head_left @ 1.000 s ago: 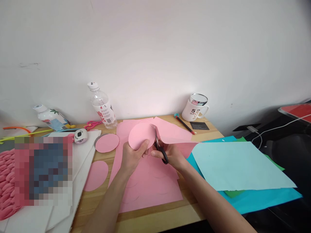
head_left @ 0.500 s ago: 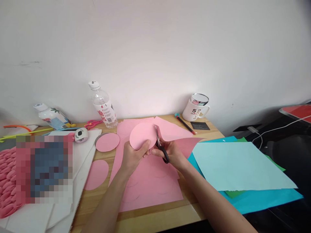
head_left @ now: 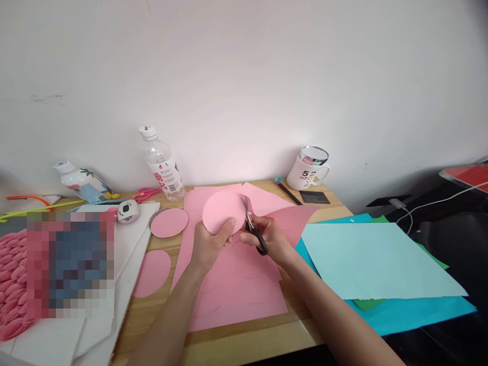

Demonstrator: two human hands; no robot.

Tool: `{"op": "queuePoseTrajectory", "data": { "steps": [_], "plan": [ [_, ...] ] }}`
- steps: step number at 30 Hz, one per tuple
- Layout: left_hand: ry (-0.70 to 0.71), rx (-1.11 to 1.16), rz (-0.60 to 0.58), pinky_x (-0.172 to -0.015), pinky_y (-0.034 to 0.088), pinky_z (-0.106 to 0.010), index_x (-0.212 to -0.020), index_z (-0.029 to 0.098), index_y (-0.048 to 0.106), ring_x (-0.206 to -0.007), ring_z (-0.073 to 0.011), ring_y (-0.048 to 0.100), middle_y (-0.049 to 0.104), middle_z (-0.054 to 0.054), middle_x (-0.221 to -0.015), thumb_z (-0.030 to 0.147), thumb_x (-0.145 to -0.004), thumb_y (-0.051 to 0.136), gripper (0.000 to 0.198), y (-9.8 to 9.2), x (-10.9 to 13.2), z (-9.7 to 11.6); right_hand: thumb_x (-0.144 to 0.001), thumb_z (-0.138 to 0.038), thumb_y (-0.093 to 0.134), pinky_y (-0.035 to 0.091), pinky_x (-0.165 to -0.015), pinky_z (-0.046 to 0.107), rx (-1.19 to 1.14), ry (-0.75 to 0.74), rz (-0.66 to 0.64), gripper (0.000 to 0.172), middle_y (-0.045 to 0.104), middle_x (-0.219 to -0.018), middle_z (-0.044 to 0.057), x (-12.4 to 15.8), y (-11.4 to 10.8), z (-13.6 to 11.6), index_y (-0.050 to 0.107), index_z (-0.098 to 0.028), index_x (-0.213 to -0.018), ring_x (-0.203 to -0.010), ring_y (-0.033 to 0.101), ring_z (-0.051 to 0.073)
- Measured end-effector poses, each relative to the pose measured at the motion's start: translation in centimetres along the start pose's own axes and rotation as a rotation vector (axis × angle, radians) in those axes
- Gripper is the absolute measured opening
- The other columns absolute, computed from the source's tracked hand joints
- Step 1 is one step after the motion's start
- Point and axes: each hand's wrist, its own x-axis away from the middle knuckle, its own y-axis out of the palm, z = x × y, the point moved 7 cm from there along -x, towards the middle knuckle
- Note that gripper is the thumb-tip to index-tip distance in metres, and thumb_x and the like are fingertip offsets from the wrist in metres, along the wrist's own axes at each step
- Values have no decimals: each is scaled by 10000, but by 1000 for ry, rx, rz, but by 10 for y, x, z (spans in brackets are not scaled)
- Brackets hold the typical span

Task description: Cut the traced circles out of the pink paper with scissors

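Note:
My left hand (head_left: 211, 244) pinches a round piece of pink paper (head_left: 221, 211), thumb on top and fingers beneath. Black-handled scissors (head_left: 260, 243) are gripped in my right hand (head_left: 271, 238), their blades pointing up and away along the circle's right edge. A loose flap of pink paper (head_left: 293, 222) curls to the right behind my right hand. Under both hands lie pink sheets (head_left: 236, 300) with faint curved lines drawn on them. Two cut pink circles, one near (head_left: 152, 273) and one farther back (head_left: 170, 222), rest left of the sheets.
A clear bottle (head_left: 165, 170) and a white mug (head_left: 307, 170) stand against the wall. Beside the mug lie a dark pencil (head_left: 290, 193) and a black card (head_left: 314, 197). Light blue paper (head_left: 381, 259) covers the right side; white boards (head_left: 131, 254) and pink scissors (head_left: 147, 194) are left.
The pink circle has turned slightly in my left hand. The loose flap to its right has shifted left and lower, and the scissors have moved very little.

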Motion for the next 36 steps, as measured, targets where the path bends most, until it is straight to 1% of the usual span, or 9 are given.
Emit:
{"op": "queuePoseTrajectory", "data": {
  "steps": [6, 9, 13, 15, 19, 22, 26, 29, 36],
  "plan": [
    [34, 6, 6, -411, 357, -229, -442, 170, 496, -401, -85, 437, 471, 32, -397, 337, -698, 689, 361, -1, -1, 2, -634, -478, 775, 276, -459, 228, 14, 13, -2, 382, 403, -518, -61, 1, 0, -1, 542, -177, -659, -493, 325, 84],
    [58, 19, -47, -437, 387, -240, -438, 178, 482, -396, -89, 441, 472, 24, -390, 356, -747, 647, 393, 3, 1, 7, -659, -495, 750, 289, -454, 230, 20, 14, -14, 380, 428, -511, -50, 1, 2, 0, 543, -177, -649, -496, 352, 93],
    [82, 76, -149, -475, 445, -276, -539, 164, 563, -389, -109, 459, 504, 14, -402, 406, -802, 591, 359, 12, 3, 12, -693, -517, 718, 306, -459, 236, 22, 13, -25, 385, 477, -527, -32, 1, 3, 1, 561, -166, -659, -497, 357, 94],
    [82, 78, -157, -483, 457, -282, -550, 162, 573, -392, -112, 471, 517, 14, -411, 403, -793, 609, 344, 13, 3, 12, -699, -518, 715, 312, -460, 236, 19, 9, -29, 387, 494, -532, -28, 1, 4, 1, 563, -163, -668, -492, 355, 91],
    [55, 14, -81, -450, 416, -255, -431, 181, 493, -364, -90, 446, 473, 36, -365, 334, -739, 666, 385, 8, 3, 7, -715, -528, 697, 301, -438, 228, 50, 9, -12, 398, 460, -498, -40, 2, 4, 2, 539, -171, -638, -472, 356, 90],
    [51, -13, -57, -422, 381, -246, -405, 187, 457, -349, -79, 414, 441, 45, -346, 306, -728, 664, 402, 6, 3, 6, -705, -527, 709, 297, -445, 230, 36, 16, -10, 393, 446, -503, -45, 1, 4, 3, 550, -170, -656, -475, 360, 92],
    [41, 17, -117, -401, 348, -244, -476, 175, 503, -334, -68, 379, 422, 63, -356, 284, -726, 661, 315, 10, 2, 5, -660, -499, 762, 328, -508, 246, -31, -12, -31, 386, 471, -571, -36, 0, 5, 2, 571, -167, -710, -529, 395, 104],
    [49, 27, -159, -403, 343, -241, -495, 173, 507, -340, -70, 388, 427, 64, -369, 274, -752, 638, 305, 13, 2, 5, -629, -457, 801, 327, -536, 246, -49, -46, -21, 388, 483, -616, -33, 0, 3, 1, 550, -170, -700, -564, 398, 107],
    [29, 19, -143, -393, 320, -238, -502, 172, 513, -334, -67, 365, 410, 72, -356, 267, -744, 639, 289, 11, 3, 4, -657, -443, 785, 298, -539, 243, -59, -31, -39, 366, 444, -603, -47, 0, 3, 3, 562, -163, -732, -567, 369, 102]
  ]
}}
